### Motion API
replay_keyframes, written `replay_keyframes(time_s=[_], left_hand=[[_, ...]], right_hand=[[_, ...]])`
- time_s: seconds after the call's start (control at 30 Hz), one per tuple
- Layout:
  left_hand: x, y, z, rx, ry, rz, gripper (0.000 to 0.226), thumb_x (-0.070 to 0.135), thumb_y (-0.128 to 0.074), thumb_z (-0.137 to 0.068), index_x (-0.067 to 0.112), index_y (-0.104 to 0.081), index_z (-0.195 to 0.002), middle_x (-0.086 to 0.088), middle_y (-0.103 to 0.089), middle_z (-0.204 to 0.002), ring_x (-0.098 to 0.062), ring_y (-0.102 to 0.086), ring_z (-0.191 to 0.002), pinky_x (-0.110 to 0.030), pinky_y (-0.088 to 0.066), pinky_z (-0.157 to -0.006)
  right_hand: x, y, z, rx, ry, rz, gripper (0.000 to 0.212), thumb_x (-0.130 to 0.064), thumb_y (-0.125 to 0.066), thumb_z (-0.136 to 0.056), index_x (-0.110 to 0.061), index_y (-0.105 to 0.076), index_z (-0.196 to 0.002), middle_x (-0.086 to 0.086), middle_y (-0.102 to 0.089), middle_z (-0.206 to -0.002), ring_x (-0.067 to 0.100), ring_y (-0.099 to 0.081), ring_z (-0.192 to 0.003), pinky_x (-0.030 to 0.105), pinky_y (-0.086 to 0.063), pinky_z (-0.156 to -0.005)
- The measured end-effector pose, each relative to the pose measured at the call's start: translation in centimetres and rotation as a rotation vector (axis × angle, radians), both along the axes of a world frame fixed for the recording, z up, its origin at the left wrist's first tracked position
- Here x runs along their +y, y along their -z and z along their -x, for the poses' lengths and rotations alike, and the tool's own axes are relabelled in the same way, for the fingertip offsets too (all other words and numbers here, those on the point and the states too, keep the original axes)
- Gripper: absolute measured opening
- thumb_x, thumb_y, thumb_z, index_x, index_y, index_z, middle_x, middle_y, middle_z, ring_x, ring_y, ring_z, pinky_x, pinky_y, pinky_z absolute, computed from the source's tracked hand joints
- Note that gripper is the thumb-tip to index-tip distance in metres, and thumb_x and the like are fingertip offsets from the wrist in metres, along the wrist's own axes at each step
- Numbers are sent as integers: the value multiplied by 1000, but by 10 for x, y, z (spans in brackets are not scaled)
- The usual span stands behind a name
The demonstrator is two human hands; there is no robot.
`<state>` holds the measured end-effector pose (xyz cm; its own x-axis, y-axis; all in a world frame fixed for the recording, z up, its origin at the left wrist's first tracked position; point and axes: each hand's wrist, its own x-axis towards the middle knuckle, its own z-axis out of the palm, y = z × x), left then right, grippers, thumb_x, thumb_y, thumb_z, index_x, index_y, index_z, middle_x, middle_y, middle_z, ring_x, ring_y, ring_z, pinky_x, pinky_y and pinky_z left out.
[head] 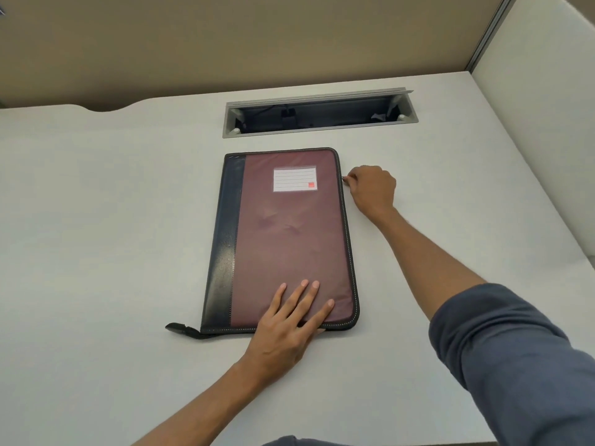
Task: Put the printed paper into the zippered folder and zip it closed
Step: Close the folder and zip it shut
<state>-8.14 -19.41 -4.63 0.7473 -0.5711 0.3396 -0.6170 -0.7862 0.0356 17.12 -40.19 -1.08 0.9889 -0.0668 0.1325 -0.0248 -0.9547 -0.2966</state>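
A maroon zippered folder (283,233) with a black spine strip and a white label pocket lies flat and closed on the white desk (96,220). My left hand (289,323) presses flat with straight fingers on the folder's near right corner. My right hand (372,189) is at the folder's right edge near the far corner, fingers curled and pinching the small zipper pull (344,179). A black tab (180,329) sticks out at the folder's near left corner. No printed paper is visible.
An open grey cable tray (318,115) is recessed in the desk just beyond the folder. Beige partition walls stand at the back and a white panel at the right. Bare desk surface spreads left of the folder.
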Motion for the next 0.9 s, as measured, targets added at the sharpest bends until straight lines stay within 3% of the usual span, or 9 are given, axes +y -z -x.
replay_keyframes(time_s=[0.2, 0.3, 0.4, 0.53, 0.67, 0.9], left_hand=[[1, -1, 1, 15, 14, -11, 40, 31, -51, -98, 20, -54, -137, -16, -47, -146, -32, -42, -137, -54, -42, -103], [1, -5, -1, 58, 21, 44, 43, 40, -54, -94, 17, -61, -129, -14, -51, -143, -30, -46, -134, -50, -42, -105], [-2, -17, -23, 20, 38, 147, 43, 47, -61, -87, 8, -71, -104, -11, -67, -120, -28, -60, -117, -45, -44, -101], [-16, -34, -83, -106, 23, 148, 29, 35, -60, -90, 10, -69, -79, -7, -70, -91, -27, -66, -97, -36, -52, -81], [-35, -48, -148, -72, -72, 101, 29, 33, -58, -90, 9, -67, -78, -7, -69, -88, -26, -67, -89, -34, -51, -68], [-59, -52, -217, 46, -204, 44, 30, 36, -56, -87, 8, -65, -88, -7, -67, -92, -26, -62, -89, -38, -46, -70]], right_hand=[[3, -2, -31, 9, 25, -77, 26, -31, -56, -96, -13, -74, -94, 9, -74, -89, 30, -66, -79, 28, -39, -64], [3, 1, -37, 46, 52, -208, 22, -30, -59, -93, -16, -75, -98, 5, -74, -95, 27, -67, -86, 29, -45, -69], [-2, 5, -38, 81, 37, -363, 20, -29, -61, -92, -17, -75, -100, 2, -74, -101, 22, -66, -92, 32, -51, -78], [-8, 8, -37, 69, 1, -458, 18, -28, -60, -92, -19, -75, -98, -1, -74, -100, 16, -66, -93, 31, -53, -81], [-12, 12, -36, 53, -17, -518, 18, -28, -61, -92, -18, -76, -98, -1, -75, -99, 17, -66, -92, 34, -54, -84], [-16, 13, -38, 41, -47, -631, 17, -20, -63, -91, -14, -76, -100, 2, -75, -99, 16, -68, -92, 33, -54, -88]])
